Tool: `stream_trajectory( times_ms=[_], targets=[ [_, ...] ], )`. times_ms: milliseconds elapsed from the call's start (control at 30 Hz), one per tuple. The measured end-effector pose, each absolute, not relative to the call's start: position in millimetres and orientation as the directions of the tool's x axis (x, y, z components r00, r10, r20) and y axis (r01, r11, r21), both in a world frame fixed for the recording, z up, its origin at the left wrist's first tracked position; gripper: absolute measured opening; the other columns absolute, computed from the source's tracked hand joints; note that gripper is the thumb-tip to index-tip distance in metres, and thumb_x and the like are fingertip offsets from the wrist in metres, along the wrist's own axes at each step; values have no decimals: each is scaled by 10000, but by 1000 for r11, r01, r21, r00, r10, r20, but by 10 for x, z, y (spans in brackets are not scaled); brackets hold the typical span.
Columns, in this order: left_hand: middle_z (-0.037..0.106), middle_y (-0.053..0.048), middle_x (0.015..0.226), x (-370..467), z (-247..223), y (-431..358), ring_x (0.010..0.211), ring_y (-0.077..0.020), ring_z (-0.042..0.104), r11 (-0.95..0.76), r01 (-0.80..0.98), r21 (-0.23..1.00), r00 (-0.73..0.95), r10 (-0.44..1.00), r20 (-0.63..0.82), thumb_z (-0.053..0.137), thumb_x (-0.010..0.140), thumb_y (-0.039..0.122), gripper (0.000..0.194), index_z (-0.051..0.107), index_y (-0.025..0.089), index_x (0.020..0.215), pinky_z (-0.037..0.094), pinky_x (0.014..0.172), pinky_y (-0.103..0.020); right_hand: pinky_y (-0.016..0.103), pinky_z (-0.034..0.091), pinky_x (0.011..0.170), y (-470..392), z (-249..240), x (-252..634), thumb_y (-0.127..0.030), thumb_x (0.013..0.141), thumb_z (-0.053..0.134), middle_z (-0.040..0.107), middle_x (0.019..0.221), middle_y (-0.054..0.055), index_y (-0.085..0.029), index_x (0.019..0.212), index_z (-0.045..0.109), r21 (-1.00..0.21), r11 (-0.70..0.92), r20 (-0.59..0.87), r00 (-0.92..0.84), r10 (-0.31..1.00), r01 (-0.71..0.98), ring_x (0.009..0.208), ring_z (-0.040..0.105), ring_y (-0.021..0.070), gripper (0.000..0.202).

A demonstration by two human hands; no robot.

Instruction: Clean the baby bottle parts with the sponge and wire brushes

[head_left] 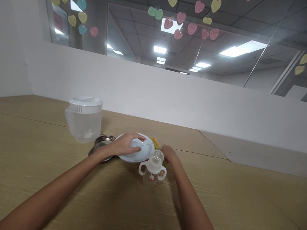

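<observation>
My left hand [126,144] rests over a white oval dish [147,150], its thumb and fingers apart, with part of the dish showing between them. Just right of the baby bottle, my right hand [168,154] is curled down near the green stem of a yellow flower [154,142]; its fingertips are hidden, so what they hold cannot be made out. The clear baby bottle [155,167] with two white handles stands upright in front of the dish. A shiny metal tray [98,145] lies partly behind my left wrist.
A clear lidded pitcher [88,122] stands at the back left of the wooden table [216,196]. Beyond the table is a low white wall [149,93], with glass above it bearing heart-shaped notes [199,6].
</observation>
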State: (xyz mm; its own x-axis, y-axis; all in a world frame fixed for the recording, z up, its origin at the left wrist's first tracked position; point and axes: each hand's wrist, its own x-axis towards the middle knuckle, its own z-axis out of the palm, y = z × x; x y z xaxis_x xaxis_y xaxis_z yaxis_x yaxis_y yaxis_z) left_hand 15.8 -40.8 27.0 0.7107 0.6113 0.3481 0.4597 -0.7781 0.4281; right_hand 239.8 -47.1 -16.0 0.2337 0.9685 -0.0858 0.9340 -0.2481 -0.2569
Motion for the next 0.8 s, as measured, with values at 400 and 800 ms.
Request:
stream_trajectory(
  times_ms=[400,800],
  targets=[
    [605,-39,1077,510,97,-822,1042,-287,507,-777,396,490,822,537,188,711,601,462,612,535,225,1138,309,927,-382,237,419,366,-1260,699,2088,-518,652,633,649,691,96,-124,749,603,-434,8,-170,-90,981,901,471,579,160,407],
    [593,-61,1031,0,-215,-1054,932,-264,495,-738,488,467,630,668,396,693,607,418,619,538,196,1164,362,851,-390,251,303,465,-1426,585,1530,-370,702,536,659,777,89,-144,776,605,-99,331,81,-324,943,938,647,580,187,248]
  ],
)
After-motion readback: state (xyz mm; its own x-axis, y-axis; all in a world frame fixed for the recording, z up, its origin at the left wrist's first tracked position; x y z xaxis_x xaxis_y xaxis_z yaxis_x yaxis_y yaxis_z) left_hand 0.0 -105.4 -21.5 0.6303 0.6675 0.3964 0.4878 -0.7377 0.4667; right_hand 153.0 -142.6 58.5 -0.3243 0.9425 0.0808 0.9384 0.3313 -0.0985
